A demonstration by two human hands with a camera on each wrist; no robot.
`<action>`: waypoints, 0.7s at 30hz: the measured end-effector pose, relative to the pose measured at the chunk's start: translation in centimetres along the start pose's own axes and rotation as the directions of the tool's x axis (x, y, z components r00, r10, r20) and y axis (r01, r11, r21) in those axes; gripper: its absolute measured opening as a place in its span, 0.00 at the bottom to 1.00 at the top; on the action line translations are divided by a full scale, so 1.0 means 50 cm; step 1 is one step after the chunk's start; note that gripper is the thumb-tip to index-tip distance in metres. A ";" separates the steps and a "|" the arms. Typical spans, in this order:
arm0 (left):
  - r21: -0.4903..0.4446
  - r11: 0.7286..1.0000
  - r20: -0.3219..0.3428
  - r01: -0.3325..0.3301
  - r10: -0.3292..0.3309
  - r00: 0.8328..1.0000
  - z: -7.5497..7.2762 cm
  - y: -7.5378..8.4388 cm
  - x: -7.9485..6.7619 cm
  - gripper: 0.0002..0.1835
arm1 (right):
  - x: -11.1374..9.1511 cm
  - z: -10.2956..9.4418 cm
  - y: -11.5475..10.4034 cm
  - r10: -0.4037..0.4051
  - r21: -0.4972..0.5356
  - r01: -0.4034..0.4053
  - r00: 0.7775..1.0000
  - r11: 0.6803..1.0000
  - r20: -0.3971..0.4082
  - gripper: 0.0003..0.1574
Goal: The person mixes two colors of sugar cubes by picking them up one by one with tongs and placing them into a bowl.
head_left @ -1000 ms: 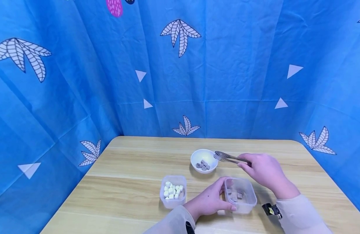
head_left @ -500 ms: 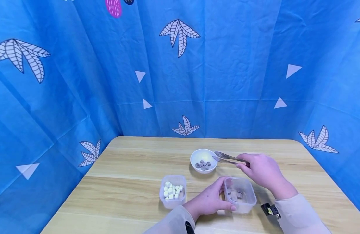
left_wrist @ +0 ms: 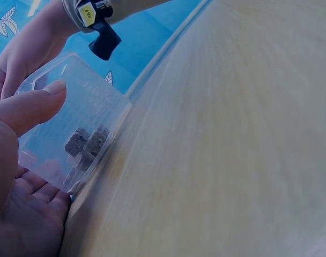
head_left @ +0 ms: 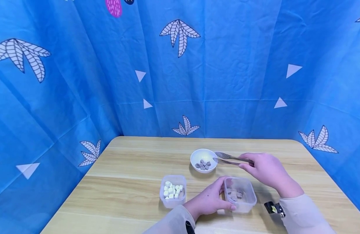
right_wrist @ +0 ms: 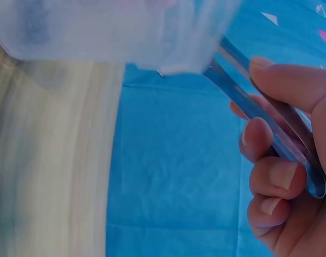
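My right hand [head_left: 267, 170] holds metal tongs [head_left: 229, 156], whose arms are spread with nothing between the tips. Those tips reach the right rim of a white bowl [head_left: 212, 166] that has several grey-brown cubes [head_left: 201, 166] in it. In the right wrist view the fingers curl round the tongs' handle [right_wrist: 291, 139]. With thumb and fingers on opposite sides, my left hand [head_left: 209, 198] grips a clear square plastic container [head_left: 247, 206]. A few dark, rough cubes [left_wrist: 85, 143] lie at its bottom in the left wrist view.
Left of my left hand stands a second plastic container [head_left: 171, 204] with several small white cubes [head_left: 171, 190]. Everything rests on a light wooden table [head_left: 124, 188]. Blue patterned cloth [head_left: 226, 65] hangs behind it and along the sides.
The tongs held a cube beside the bowl's rim; their arms have since spread and the cube lies among the others in the bowl. My right hand has drawn slightly right. The left hand stays put.
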State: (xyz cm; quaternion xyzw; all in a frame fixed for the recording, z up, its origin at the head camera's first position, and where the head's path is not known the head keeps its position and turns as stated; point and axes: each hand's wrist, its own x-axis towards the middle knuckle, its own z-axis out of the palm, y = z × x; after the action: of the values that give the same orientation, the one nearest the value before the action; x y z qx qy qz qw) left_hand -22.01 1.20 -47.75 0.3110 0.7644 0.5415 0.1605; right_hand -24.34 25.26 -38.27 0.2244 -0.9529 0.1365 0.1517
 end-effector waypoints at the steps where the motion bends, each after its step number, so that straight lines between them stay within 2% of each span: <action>1: 0.000 1.000 0.000 0.002 -0.002 1.000 0.000 0.000 0.000 0.45 | -0.001 -0.004 0.002 0.000 0.006 0.000 1.000 1.000 0.004 0.19; 7: 0.000 1.000 -0.003 0.026 -0.026 1.000 0.003 -0.002 0.000 0.46 | -0.012 -0.031 0.015 0.007 0.058 -0.009 0.999 0.998 0.041 0.21; 13: 0.017 1.000 -0.008 0.025 -0.025 1.000 0.005 -0.005 0.001 0.46 | -0.026 -0.060 0.033 -0.023 0.132 0.015 0.998 0.991 0.058 0.17; 21: 0.028 0.999 -0.017 0.034 -0.034 0.999 0.005 -0.005 0.001 0.46 | -0.048 -0.100 0.056 -0.053 0.229 0.017 0.987 0.973 0.153 0.16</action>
State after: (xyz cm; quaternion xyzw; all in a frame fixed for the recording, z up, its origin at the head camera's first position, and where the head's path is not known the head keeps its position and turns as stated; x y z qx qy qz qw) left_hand -22.00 1.33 -48.08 0.2956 0.7784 0.5305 0.1590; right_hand -22.47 30.24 -35.05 0.2670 -0.9360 0.2235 0.0514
